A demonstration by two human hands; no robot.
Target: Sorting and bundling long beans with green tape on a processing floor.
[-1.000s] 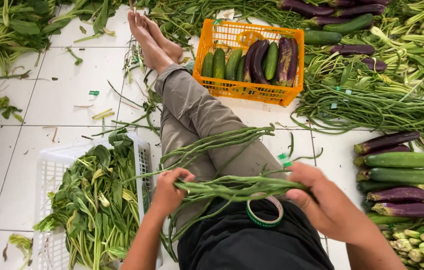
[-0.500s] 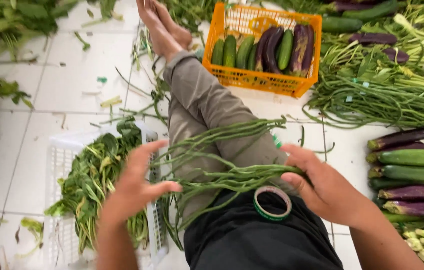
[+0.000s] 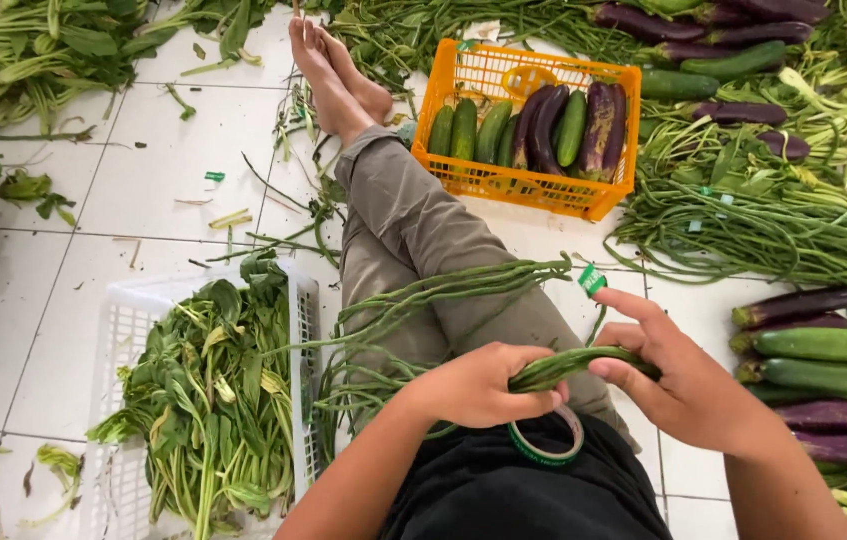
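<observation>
Gripping long beans [image 3: 553, 367], hands [image 3: 583, 385] hiding stems

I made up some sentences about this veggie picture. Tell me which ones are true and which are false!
1. Both hands hold one bundle of long beans. True: the left hand and the right hand both grip it.
2. The orange basket is full of tomatoes. False: it holds cucumbers and purple eggplants.
3. A roll of green tape lies in the person's lap. True.
4. The white basket holds leafy greens. True.
5. The person wears shoes. False: the feet are bare.
6. The left hand reaches into the white basket. False: it grips the beans over the lap.
</observation>
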